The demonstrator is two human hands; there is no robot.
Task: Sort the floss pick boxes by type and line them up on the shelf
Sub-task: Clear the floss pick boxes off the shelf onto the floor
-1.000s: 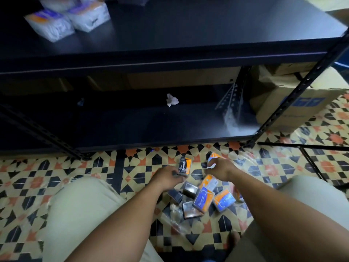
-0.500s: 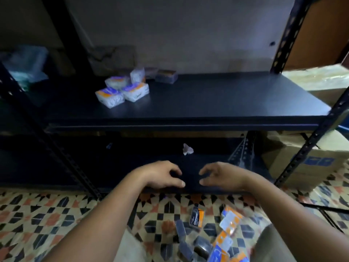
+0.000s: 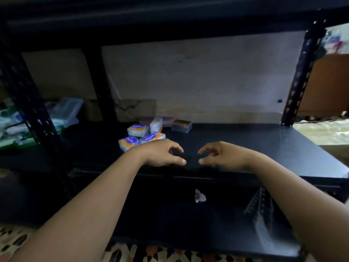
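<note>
At the far left, beyond a black upright (image 3: pixel 32 110), a clear plastic tub (image 3: pixel 64 112) sits on a neighbouring rack. Green-and-white packets (image 3: pixel 11 133) are piled beside it, and what the tub holds is too blurred to read.

On the black shelf (image 3: pixel 264 144), toward its back left, the floss pick boxes (image 3: pixel 137 129) lie in a loose cluster. Two white boxes (image 3: pixel 130 141) with orange and purple labels lie nearest the front edge, touching each other. Another lies behind them, and one stands on end. A dark box (image 3: pixel 181 125) with an orange top sits at the right of the cluster, near the back edge.

The left hand (image 3: pixel 162 154) hovers over the front edge just right of the cluster, thumb and forefinger curled toward the right hand (image 3: pixel 224 156), which mirrors it. The gap between them is dark against the dark shelf. They may be clasping something black, but I cannot tell.

Below them, a crumpled white scrap (image 3: pixel 199 196) lies on the lower shelf (image 3: pixel 170 224). Past the shelf's right edge sits a pale carton (image 3: pixel 321 131).
</note>
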